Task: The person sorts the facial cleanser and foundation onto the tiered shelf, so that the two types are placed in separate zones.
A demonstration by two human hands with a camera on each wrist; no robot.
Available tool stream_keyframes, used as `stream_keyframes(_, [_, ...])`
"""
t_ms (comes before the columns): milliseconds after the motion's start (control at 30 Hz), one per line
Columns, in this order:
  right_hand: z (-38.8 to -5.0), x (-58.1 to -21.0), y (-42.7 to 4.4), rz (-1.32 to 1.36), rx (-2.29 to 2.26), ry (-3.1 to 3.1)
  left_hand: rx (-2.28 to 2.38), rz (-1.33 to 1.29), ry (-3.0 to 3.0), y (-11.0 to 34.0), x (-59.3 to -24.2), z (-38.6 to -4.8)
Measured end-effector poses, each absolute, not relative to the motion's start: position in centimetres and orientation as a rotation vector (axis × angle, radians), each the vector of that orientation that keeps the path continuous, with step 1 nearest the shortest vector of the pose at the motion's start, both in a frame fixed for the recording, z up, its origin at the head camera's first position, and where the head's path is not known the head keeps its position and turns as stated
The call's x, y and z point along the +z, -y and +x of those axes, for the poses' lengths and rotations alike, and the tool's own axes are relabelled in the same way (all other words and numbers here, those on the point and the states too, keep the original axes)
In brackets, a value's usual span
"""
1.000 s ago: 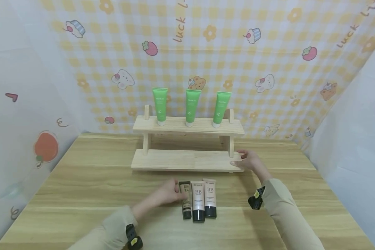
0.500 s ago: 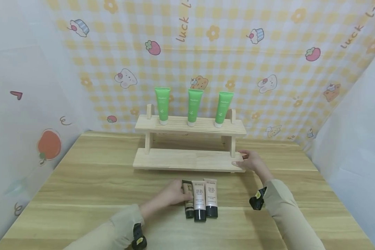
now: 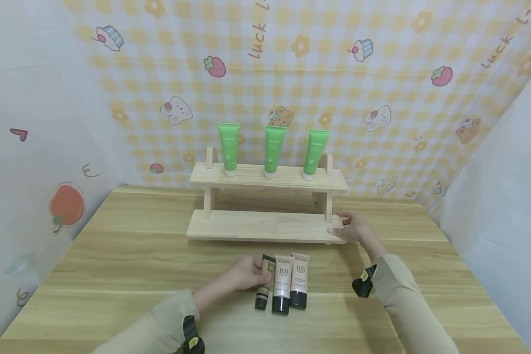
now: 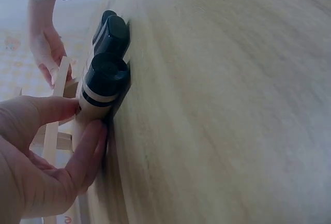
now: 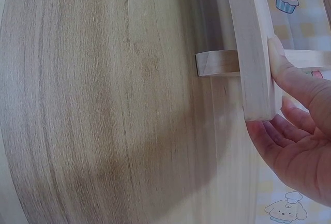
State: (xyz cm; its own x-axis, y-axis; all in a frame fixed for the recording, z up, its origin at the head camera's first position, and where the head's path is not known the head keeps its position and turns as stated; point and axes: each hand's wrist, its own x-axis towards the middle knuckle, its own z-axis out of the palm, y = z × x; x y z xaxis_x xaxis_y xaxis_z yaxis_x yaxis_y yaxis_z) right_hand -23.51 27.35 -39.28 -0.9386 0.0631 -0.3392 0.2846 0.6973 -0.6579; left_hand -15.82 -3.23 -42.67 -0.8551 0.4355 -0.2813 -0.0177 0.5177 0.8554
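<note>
My left hand (image 3: 246, 273) pinches a small gold-brown tube (image 3: 262, 296) with a black cap, the leftmost of three cosmetic tubes on the table. That tube is tilted, its top leaning right against or close to a pale BB cream tube (image 3: 281, 282). In the left wrist view, thumb and fingers close round the tube body below the black cap (image 4: 107, 71). A second BB cream tube (image 3: 299, 280) lies at the right. My right hand (image 3: 356, 228) grips the right end of the lower board of a wooden two-tier shelf (image 3: 248, 223); the right wrist view shows the thumb on top, fingers underneath.
Three green tubes, left (image 3: 229, 147), middle (image 3: 274, 150) and right (image 3: 315, 153), stand upside down on their caps along the upper board (image 3: 252, 183). A checked cloth (image 3: 248, 93) hangs behind the wood-grain table (image 3: 132, 255); white sheets flank it.
My left hand has moved slightly right and taken hold of the gold-brown tube. The tube's top has swung right and its cap left. My right hand stays on the shelf.
</note>
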Motion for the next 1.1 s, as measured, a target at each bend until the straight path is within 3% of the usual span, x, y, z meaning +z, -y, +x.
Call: stream_keyframes(1100, [-23.5,-39.3,-27.3,0.286,-1.064,-2.634,1.429,0.289,-2.194,3.8,-42.5,-15.8])
